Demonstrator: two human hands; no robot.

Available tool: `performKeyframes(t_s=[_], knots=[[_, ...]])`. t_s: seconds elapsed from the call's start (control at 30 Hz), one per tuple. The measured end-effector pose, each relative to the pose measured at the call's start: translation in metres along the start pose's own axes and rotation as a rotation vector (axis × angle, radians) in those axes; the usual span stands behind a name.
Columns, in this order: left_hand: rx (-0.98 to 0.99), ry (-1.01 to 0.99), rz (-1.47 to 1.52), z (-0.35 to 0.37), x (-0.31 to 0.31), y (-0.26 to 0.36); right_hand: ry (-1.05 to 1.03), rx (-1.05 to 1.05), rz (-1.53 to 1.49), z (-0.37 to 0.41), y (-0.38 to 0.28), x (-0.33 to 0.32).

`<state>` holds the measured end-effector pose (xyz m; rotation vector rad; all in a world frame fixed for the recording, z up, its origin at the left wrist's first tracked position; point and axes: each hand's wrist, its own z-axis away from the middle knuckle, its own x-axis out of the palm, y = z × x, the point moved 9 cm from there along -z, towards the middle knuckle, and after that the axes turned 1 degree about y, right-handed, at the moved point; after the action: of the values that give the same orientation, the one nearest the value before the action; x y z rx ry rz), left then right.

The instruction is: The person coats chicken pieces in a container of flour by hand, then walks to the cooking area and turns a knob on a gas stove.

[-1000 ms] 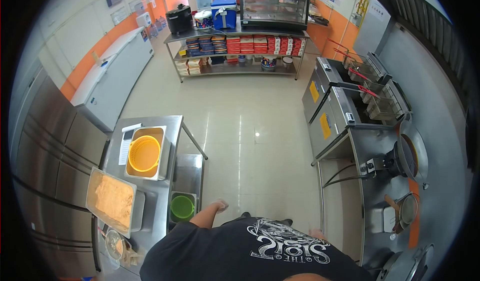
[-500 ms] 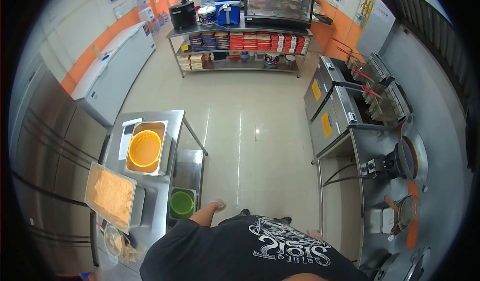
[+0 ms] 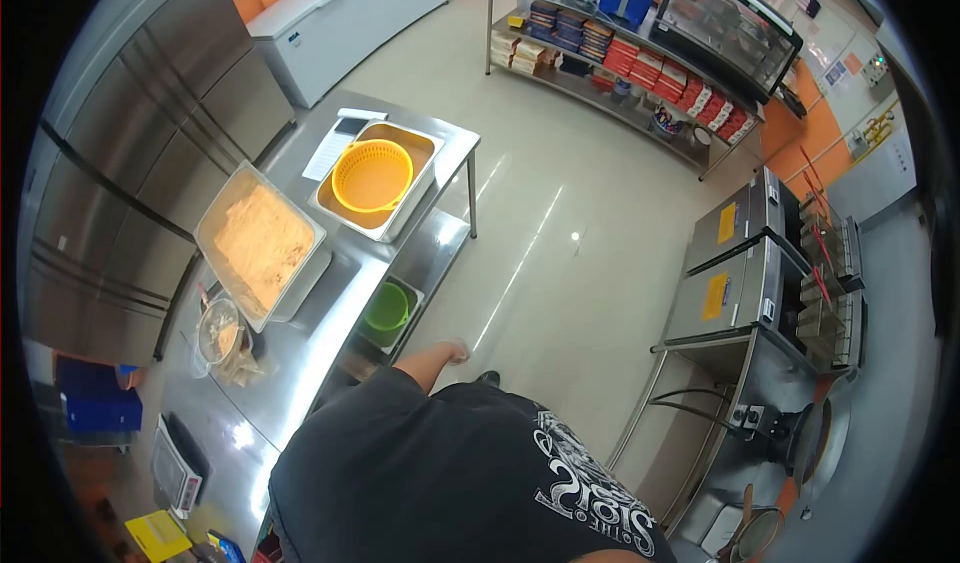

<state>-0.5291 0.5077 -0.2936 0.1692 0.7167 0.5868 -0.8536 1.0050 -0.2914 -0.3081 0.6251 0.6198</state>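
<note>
My left hand (image 3: 457, 351), in what looks like a clear glove, hangs beside my body over the floor, to the right of the steel table (image 3: 310, 358). It touches nothing that I can make out, and its fingers are too small and blurred to read. My right hand is out of sight, beyond my black shirt. Nearest the left hand, on the table's lower shelf, is a green basket (image 3: 388, 306). On top stand a deep steel pan of orange-tan breading-like powder (image 3: 262, 248), a yellow basket (image 3: 372, 176) in a second steel pan (image 3: 428, 153), and a clear bowl (image 3: 218, 331).
Steel fryers (image 3: 735, 263) and a burner with a wok (image 3: 815, 438) line the right side. A shelf table with red boxes (image 3: 665, 75) and a glass display case (image 3: 725, 28) stands ahead. A white chest freezer (image 3: 350, 23) and steel refrigerator (image 3: 160, 93) are left; a scale (image 3: 178, 468) sits lower left.
My view has turned left and tilted, so the table fills more of it and the scale shows. My right hand has gone out of sight. The left hand still hangs beside me.
</note>
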Motion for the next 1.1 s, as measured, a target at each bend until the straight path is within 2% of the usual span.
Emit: performKeyframes(t_s=[0.07,0.17,0.27,0.37,0.57,0.67,0.77,0.97,1.1], knots=[[-0.056,0.019,0.045,0.007,-0.004,-0.002,-0.012,0.034,-0.046,0.001,-0.003,-0.003],[-0.353,0.257,0.355,-0.001,0.018,-0.042,-0.025,0.074,-0.113,0.003,-0.006,-0.007],[-0.407,0.209,0.435,0.027,0.004,-0.033,-0.034,0.106,-0.163,0.000,-0.009,-0.009],[-0.425,0.142,0.470,0.038,-0.005,-0.029,-0.041,0.123,-0.203,-0.004,-0.012,-0.010],[-0.184,0.096,0.267,-0.009,0.003,-0.040,-0.038,0.136,-0.261,-0.002,-0.022,-0.011],[-0.211,0.076,0.183,0.017,-0.039,-0.018,-0.033,0.148,-0.292,-0.002,-0.024,-0.007],[-0.215,0.151,0.258,-0.021,-0.016,-0.044,-0.032,0.175,-0.339,0.005,-0.027,0.001],[-0.371,0.073,0.455,-0.003,-0.025,-0.045,-0.038,0.222,-0.413,0.009,-0.027,0.014],[-0.236,0.066,0.275,-0.018,-0.024,-0.041,-0.033,0.249,-0.467,0.010,-0.030,0.019]])
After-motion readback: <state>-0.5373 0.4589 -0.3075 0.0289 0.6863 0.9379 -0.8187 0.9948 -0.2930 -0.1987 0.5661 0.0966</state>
